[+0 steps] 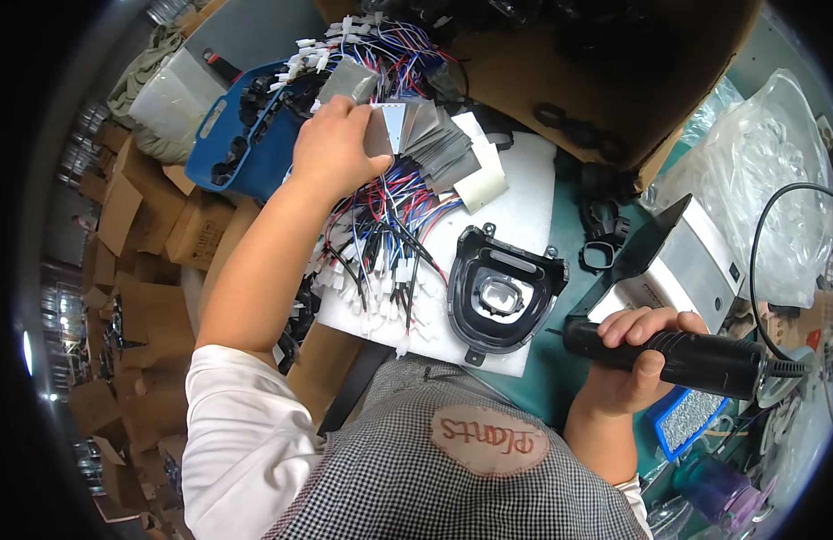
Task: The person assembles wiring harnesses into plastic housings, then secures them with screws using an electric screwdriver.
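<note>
In my right hand point(628, 355) is a black electric screwdriver point(705, 362), its thin bit pointing left and its cable running off at the right. My left hand point(335, 148) reaches to the far side, fingers and thumb closed around the edge of a flat grey panel point(378, 135). Beside it fans a stack of similar thin grey panels point(443, 148), with bundled red, blue and black wires point(389, 216) ending in white connectors. Between my hands, a black lamp housing point(507, 315) with a clear square lens lies on a white foam sheet point(525, 189).
A blue basket point(200, 148) of black parts stands at the far left. Behind the foam is an open cardboard box point(696, 99). On the green table, a white and silver box point(678, 261), black rings point(598, 256) and a blue tray of screws point(687, 418) sit at the right.
</note>
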A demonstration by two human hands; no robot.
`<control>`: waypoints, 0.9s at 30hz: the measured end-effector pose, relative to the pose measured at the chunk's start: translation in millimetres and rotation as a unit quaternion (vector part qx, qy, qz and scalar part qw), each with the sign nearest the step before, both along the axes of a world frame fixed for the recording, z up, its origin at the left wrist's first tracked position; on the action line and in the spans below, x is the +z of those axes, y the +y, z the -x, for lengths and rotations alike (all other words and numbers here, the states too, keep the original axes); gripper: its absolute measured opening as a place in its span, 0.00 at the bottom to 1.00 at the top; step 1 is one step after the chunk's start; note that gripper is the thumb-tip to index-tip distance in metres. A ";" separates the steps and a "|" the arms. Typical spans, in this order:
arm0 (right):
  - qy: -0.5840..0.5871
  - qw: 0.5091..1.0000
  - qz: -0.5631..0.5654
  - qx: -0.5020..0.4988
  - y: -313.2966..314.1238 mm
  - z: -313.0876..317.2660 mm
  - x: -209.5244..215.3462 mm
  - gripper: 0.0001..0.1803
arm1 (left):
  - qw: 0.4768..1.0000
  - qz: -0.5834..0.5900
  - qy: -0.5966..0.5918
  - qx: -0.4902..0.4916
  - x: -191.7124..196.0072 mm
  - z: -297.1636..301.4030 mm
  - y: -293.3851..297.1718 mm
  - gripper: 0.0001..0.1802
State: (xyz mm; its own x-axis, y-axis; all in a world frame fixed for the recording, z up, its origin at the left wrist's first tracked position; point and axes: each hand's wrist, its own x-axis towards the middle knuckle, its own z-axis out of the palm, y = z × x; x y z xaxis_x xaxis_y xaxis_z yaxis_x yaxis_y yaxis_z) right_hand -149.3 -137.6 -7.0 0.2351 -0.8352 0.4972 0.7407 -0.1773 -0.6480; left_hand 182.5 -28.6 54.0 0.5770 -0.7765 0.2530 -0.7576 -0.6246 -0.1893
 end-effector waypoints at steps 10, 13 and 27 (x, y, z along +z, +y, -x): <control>0.016 0.999 0.016 -0.032 0.8 2.3 2.5 0.32 | 0.770 0.511 0.316 -0.216 60.2 -23.7 54.1 0.35; 0.021 0.998 0.023 -0.051 2.3 2.5 7.5 0.34 | 0.666 0.547 0.433 -0.266 69.3 -26.9 68.3 0.37; 0.013 0.976 0.183 -0.116 -20.4 70.5 32.8 0.45 | 0.778 0.231 0.519 -0.268 -31.5 42.9 45.5 0.58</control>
State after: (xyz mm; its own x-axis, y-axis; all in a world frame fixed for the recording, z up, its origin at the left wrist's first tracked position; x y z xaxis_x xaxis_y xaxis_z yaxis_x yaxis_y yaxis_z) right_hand -219.7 -158.0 25.8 0.0776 -0.6353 0.7684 0.6376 -0.5608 -0.5281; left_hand 139.6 16.8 22.5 0.2812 -0.9405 0.1907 -0.5276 0.0145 0.8494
